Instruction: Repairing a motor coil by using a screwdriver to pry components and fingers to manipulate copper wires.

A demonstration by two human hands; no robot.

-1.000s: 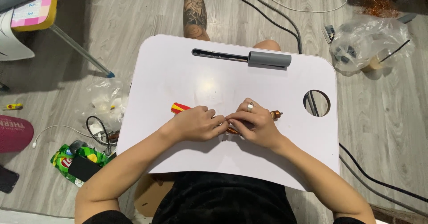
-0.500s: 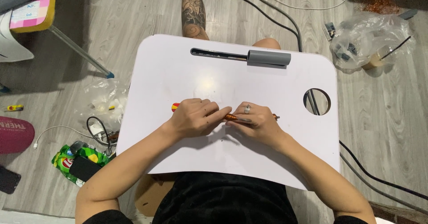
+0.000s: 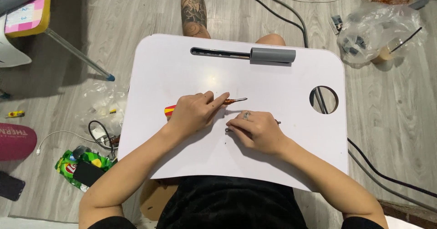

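Observation:
My left hand (image 3: 195,113) grips a screwdriver (image 3: 233,101) with a red and yellow handle whose end shows at the hand's left; its orange collar and metal tip stick out to the right. My right hand (image 3: 257,131) lies on the white lap table (image 3: 291,156), closed over a thin dark metal shaft (image 3: 229,129) whose ends show on both sides of the hand. A ring sits on one right finger. The two hands are a short gap apart, left one farther from me.
The table has a long slot with a grey block (image 3: 272,55) at its far edge and a round hole (image 3: 323,99) at the right. On the wooden floor lie cables (image 3: 282,10), a clear plastic bag (image 3: 378,28), a green packet (image 3: 77,163) and a chair leg (image 3: 77,56).
The hands were joined together over the tool; now they have separated. The left hand lifted the screwdriver away up-left, and the right hand stayed lower with the metal shaft.

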